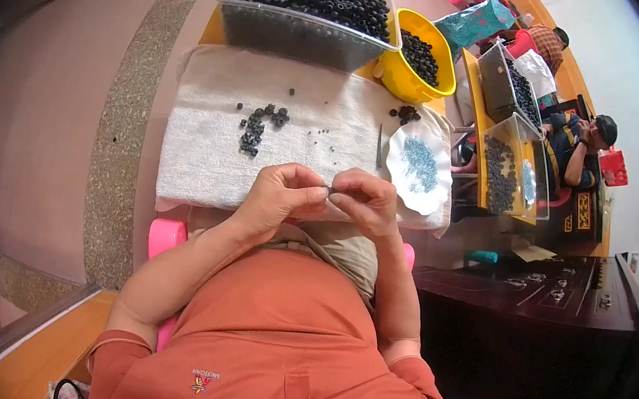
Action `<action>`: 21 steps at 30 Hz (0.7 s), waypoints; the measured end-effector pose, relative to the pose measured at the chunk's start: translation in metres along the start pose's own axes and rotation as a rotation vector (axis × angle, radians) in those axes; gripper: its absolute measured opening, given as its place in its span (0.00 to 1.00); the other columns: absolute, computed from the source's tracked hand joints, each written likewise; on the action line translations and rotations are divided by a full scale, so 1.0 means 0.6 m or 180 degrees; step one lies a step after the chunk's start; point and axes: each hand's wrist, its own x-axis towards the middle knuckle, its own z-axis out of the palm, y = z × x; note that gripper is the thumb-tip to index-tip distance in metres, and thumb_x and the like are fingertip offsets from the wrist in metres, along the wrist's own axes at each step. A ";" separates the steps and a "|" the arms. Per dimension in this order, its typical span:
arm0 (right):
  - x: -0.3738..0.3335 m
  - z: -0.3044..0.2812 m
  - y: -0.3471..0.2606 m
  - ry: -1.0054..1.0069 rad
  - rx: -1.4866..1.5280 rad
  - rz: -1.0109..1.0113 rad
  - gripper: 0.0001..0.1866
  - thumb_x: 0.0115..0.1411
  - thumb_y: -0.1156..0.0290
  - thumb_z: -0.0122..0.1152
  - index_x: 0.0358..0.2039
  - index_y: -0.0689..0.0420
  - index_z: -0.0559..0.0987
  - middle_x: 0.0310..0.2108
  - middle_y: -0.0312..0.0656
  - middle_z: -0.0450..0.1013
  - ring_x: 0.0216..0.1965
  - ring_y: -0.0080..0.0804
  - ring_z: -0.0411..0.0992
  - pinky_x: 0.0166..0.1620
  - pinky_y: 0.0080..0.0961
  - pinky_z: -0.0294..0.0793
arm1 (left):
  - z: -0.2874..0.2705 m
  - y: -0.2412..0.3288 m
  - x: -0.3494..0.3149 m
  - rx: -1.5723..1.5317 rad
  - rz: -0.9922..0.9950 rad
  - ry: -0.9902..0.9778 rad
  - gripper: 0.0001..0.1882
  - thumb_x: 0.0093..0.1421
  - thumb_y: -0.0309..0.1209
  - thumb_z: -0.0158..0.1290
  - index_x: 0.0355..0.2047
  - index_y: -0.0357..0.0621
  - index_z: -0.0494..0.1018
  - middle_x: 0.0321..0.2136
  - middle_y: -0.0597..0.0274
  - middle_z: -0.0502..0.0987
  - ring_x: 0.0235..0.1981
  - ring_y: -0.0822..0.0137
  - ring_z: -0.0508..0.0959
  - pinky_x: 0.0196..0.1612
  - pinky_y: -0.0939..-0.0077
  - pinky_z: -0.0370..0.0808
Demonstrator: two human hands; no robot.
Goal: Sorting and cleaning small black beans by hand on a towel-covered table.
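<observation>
Fingers [309,196] pinched close, left hand [275,196], right hand [371,206], small dark piece [329,189] between

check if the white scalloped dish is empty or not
Not empty: the white scalloped dish holds tiny pale-blue pieces across its middle, its bare rim showing around them.

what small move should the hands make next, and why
Probably lower the small dark piece onto the white towel before loosening either grip: the left hand and right hand pinch it between their fingertips close to the towel's near edge, where a slip might send it off.
</observation>
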 end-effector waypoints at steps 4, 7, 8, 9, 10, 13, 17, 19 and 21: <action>0.001 0.007 0.003 0.0106 -0.0171 -0.0211 0.09 0.55 0.84 0.64 0.37 0.65 0.80 0.36 0.42 0.75 0.37 0.26 0.73 0.41 0.20 0.72 | 0.004 0.004 0.000 -0.0048 -0.0077 0.0045 0.06 0.59 0.24 0.58 0.36 0.39 0.75 0.30 0.61 0.79 0.31 0.71 0.80 0.37 0.76 0.81; 0.002 0.025 0.004 0.0315 -0.0454 -0.0559 0.10 0.54 0.84 0.65 0.38 0.64 0.79 0.36 0.44 0.75 0.36 0.27 0.74 0.39 0.20 0.73 | 0.006 0.004 -0.002 -0.0166 -0.0117 0.0181 0.06 0.59 0.24 0.58 0.36 0.40 0.75 0.31 0.62 0.79 0.31 0.71 0.80 0.37 0.75 0.81; 0.003 0.032 0.004 0.0440 -0.0642 -0.0727 0.11 0.53 0.84 0.65 0.38 0.64 0.79 0.36 0.45 0.75 0.36 0.28 0.75 0.39 0.20 0.74 | 0.006 0.003 -0.003 -0.0242 -0.0123 0.0267 0.06 0.59 0.24 0.58 0.36 0.40 0.74 0.31 0.62 0.78 0.32 0.71 0.80 0.37 0.75 0.81; 0.003 0.039 0.005 0.0435 -0.0645 -0.0740 0.11 0.53 0.84 0.65 0.38 0.64 0.79 0.36 0.45 0.75 0.36 0.28 0.75 0.39 0.20 0.74 | 0.006 0.003 -0.002 -0.0239 -0.0109 0.0265 0.06 0.59 0.24 0.58 0.36 0.40 0.74 0.31 0.62 0.78 0.32 0.71 0.80 0.37 0.75 0.81; 0.003 0.047 0.006 0.0580 -0.0749 -0.0768 0.12 0.52 0.83 0.66 0.39 0.63 0.79 0.37 0.46 0.75 0.36 0.29 0.75 0.39 0.21 0.74 | 0.006 0.002 -0.002 -0.0399 -0.0125 0.0328 0.06 0.59 0.24 0.58 0.37 0.41 0.74 0.32 0.62 0.78 0.32 0.71 0.80 0.38 0.74 0.81; 0.001 0.064 0.020 0.0755 -0.0904 -0.0827 0.17 0.51 0.82 0.68 0.43 0.62 0.78 0.39 0.48 0.75 0.38 0.32 0.76 0.41 0.23 0.75 | 0.007 0.004 -0.003 -0.0677 -0.0154 0.0419 0.07 0.59 0.23 0.58 0.37 0.41 0.74 0.33 0.62 0.78 0.33 0.71 0.79 0.39 0.74 0.81; 0.005 0.088 0.033 0.0984 -0.0966 -0.1106 0.21 0.50 0.87 0.67 0.46 0.65 0.77 0.44 0.49 0.73 0.45 0.33 0.72 0.47 0.23 0.73 | 0.001 -0.006 -0.002 -0.0995 -0.0069 0.0401 0.06 0.59 0.22 0.57 0.37 0.41 0.73 0.33 0.62 0.78 0.34 0.70 0.79 0.40 0.74 0.80; 0.007 0.098 0.039 0.1246 -0.1079 -0.1175 0.21 0.49 0.86 0.67 0.45 0.63 0.78 0.44 0.49 0.73 0.45 0.34 0.73 0.46 0.24 0.73 | 0.001 -0.013 0.000 -0.1046 -0.0054 0.0438 0.07 0.59 0.22 0.58 0.37 0.41 0.73 0.34 0.62 0.78 0.34 0.70 0.79 0.40 0.74 0.80; 0.009 0.098 0.040 0.1284 -0.1230 -0.1164 0.20 0.49 0.87 0.66 0.45 0.63 0.78 0.43 0.49 0.73 0.44 0.34 0.73 0.45 0.25 0.73 | 0.003 -0.015 0.000 -0.1097 -0.0041 0.0476 0.07 0.58 0.22 0.58 0.37 0.42 0.73 0.34 0.62 0.78 0.35 0.70 0.79 0.41 0.75 0.79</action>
